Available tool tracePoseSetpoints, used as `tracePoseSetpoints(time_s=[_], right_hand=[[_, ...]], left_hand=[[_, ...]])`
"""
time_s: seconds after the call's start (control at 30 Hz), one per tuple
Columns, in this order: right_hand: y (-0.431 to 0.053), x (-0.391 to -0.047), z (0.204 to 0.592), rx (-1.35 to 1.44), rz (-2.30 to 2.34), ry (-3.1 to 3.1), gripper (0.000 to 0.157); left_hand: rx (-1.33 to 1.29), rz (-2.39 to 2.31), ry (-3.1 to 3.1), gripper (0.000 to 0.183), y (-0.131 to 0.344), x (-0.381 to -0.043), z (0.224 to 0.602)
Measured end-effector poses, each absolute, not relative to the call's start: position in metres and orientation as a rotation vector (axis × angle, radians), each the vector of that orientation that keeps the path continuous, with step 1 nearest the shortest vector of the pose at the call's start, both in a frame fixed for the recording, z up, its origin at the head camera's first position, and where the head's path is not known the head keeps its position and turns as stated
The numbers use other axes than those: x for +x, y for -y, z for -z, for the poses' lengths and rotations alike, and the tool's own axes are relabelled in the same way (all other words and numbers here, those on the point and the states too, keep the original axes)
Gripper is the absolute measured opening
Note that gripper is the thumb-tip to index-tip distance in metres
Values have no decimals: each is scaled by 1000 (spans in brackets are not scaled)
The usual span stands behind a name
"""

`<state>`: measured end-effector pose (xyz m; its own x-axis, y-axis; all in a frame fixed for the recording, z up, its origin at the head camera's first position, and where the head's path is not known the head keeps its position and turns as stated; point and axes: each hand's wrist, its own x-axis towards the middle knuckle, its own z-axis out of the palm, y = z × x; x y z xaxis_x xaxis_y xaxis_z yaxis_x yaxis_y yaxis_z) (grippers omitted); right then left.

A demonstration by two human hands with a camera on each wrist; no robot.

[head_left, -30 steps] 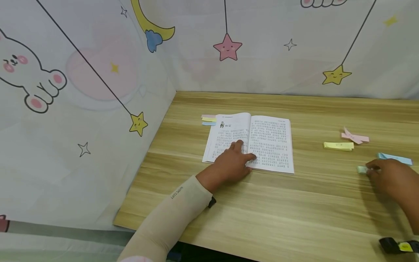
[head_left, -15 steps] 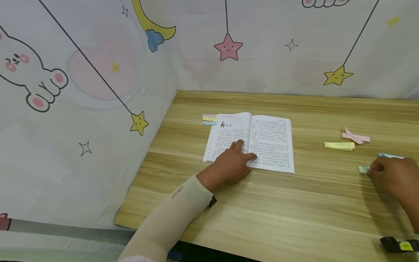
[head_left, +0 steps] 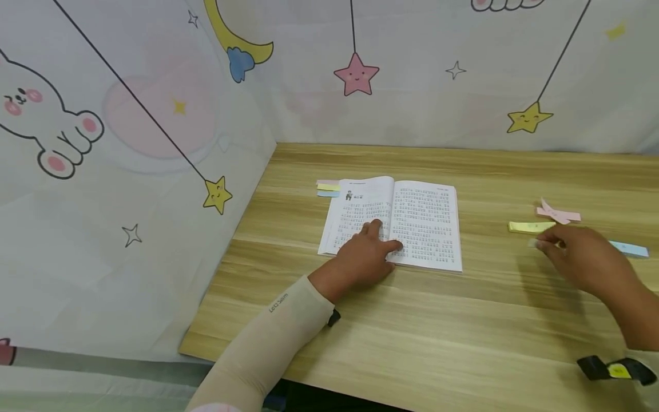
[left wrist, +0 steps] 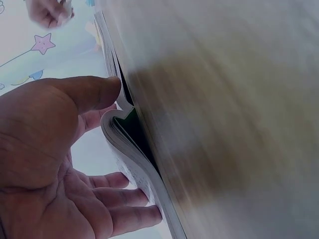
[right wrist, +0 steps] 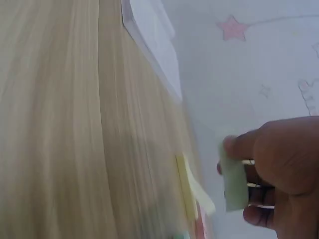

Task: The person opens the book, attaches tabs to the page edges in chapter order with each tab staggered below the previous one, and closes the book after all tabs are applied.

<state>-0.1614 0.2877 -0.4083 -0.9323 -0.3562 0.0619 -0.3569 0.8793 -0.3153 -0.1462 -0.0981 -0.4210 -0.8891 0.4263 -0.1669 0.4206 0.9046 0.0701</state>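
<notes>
An open book point(head_left: 427, 223) lies on the wooden table. My left hand point(head_left: 365, 254) rests across its lower middle with spread fingers, holding both pages down. In the left wrist view, the thumb point(left wrist: 97, 92) lies on one side of the book's fold and the other fingers on the opposite page. My right hand point(head_left: 592, 260) is raised over the table, right of the book. Between thumb and fingers it pinches a pale green sticky note strip point(right wrist: 234, 179). Near that hand lies a yellow sticky note pad point(head_left: 527, 227).
Pink sticky strips point(head_left: 558, 216) lie crossed behind the yellow pad. A blue sticky pad point(head_left: 629, 249) is partly hidden by the right hand. Pink, yellow and blue tabs point(head_left: 328, 187) stick out of the book's left edge. A cartoon-printed curtain point(head_left: 401, 114) borders the table.
My right hand has lifted off the table and moved left toward the book, carrying the green strip. My left hand stays on the book.
</notes>
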Motion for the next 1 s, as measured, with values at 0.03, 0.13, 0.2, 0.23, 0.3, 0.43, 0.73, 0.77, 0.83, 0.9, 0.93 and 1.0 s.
tracePoseSetpoints(time_s=[0.03, 0.13, 0.2, 0.23, 0.3, 0.43, 0.73, 0.77, 0.83, 0.9, 0.93, 1.0], right_hand=[[-279, -166, 407, 582, -565, 3050, 27], [-254, -182, 408, 592, -705, 3054, 34], [-238, -195, 412, 608, -778, 3048, 35], [-231, -202, 415, 618, -803, 3049, 36], [-219, -214, 420, 617, -851, 3063, 37], [-203, -234, 429, 591, -854, 3106, 39], [-184, -264, 439, 564, -756, 3217, 38], [-183, -266, 439, 563, -751, 3226, 38], [-181, -270, 440, 571, -730, 3242, 36], [-180, -273, 440, 580, -724, 3253, 34], [-179, -274, 440, 582, -721, 3260, 34], [-179, -276, 440, 588, -711, 3272, 33]], left_hand=[[646, -47, -2892, 42, 99, -146, 421], [643, -66, -2893, 42, 100, -146, 421], [641, -75, -2891, 42, 100, -146, 422], [641, -75, -2890, 42, 100, -146, 422], [643, -72, -2888, 42, 100, -146, 422], [646, -50, -2887, 42, 99, -146, 422], [621, -48, -2888, 43, 98, -146, 419], [620, -45, -2887, 43, 98, -146, 419], [624, -36, -2887, 43, 98, -146, 419], [632, -26, -2887, 43, 98, -146, 420], [637, -20, -2887, 43, 98, -146, 420], [648, -12, -2886, 43, 98, -146, 421]])
